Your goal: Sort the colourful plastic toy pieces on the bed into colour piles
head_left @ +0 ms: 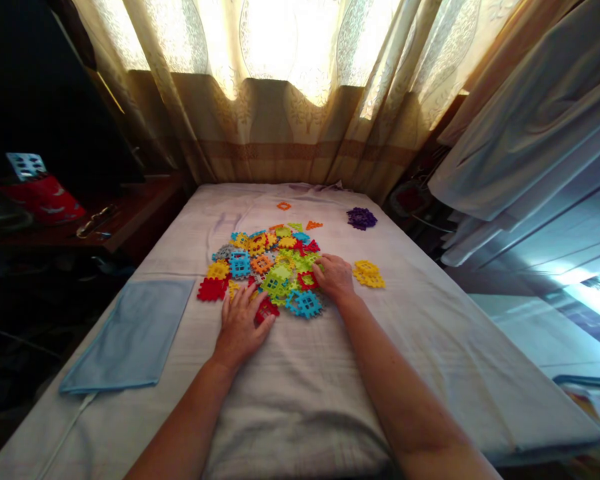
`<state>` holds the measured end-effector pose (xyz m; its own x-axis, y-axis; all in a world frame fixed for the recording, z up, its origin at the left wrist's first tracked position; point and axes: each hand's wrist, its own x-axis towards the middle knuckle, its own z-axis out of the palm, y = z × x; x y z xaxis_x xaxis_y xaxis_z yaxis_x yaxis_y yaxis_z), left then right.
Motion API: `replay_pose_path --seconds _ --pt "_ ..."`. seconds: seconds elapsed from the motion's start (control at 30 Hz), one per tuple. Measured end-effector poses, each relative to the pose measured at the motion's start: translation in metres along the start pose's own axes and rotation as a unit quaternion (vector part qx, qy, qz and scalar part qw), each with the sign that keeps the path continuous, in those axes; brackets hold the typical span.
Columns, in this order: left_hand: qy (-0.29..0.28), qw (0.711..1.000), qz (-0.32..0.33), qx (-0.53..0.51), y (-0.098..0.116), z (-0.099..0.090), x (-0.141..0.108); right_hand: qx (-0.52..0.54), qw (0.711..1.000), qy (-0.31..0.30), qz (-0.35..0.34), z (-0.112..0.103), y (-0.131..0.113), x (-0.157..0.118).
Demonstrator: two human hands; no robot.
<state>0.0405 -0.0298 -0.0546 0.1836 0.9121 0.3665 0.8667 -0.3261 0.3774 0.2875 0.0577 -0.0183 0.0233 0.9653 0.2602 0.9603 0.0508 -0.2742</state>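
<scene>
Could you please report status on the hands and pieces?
Left hand spread at mixed pile's near edge; right hand at its right, grip unclear. Purple cluster, yellow pieces apart, right. Blue pad left, out of the way.

There are two hands: one left hand point(241, 328), one right hand point(336, 276). Notched plastic building pieces point(240, 265) form three groups: one multicoloured heap point(276, 285), one purple pile point(361, 219) and one small yellow pile point(369, 275), where overlap hides the exact number of pieces. Two orange pieces lie loose: one open-centred piece point(279, 207) and one triangle point(313, 226). One light-blue pad point(130, 333) has one white cord point(70, 427).
</scene>
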Motion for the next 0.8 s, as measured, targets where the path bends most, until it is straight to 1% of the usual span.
replay_pose_path --seconds 0.07,0.1,0.17,0.23,0.3,0.47,0.57,0.63,0.7,0.8 --pt "-0.005 1.000 -0.001 0.006 0.001 -0.001 0.000 -0.002 1.000 0.013 0.025 -0.001 0.000 0.001" --pt "-0.008 1.000 -0.001 0.011 0.001 -0.002 0.000 0.000 1.000 0.017 0.018 -0.001 -0.002 0.002" --pt "-0.013 1.000 -0.002 0.018 0.002 -0.003 0.001 0.006 0.999 0.012 -0.031 0.000 -0.010 0.004" --pt "-0.017 1.000 -0.002 0.022 0.003 -0.004 0.001 0.007 0.996 -0.012 -0.088 0.002 -0.020 0.007" --pt "-0.017 1.000 -0.001 0.022 0.003 -0.005 0.000 0.000 0.992 -0.041 -0.116 0.004 -0.030 0.012" --pt "-0.011 1.000 0.002 0.021 0.002 -0.004 0.000 -0.045 0.987 -0.095 -0.124 0.003 -0.044 0.026" --pt "-0.007 1.000 0.003 0.017 0.002 -0.003 0.000 -0.070 0.981 -0.110 -0.142 -0.001 -0.050 0.030" --pt "-0.003 1.000 0.005 0.014 0.002 -0.003 0.000 -0.073 0.979 -0.105 -0.156 -0.002 -0.052 0.029" --pt "-0.001 1.000 0.007 0.014 0.002 -0.003 0.000 -0.057 0.981 -0.086 -0.163 -0.003 -0.051 0.025" --pt "-0.002 1.000 0.008 0.018 0.002 -0.003 0.000 0.014 0.985 -0.049 -0.163 0.000 -0.042 0.018"
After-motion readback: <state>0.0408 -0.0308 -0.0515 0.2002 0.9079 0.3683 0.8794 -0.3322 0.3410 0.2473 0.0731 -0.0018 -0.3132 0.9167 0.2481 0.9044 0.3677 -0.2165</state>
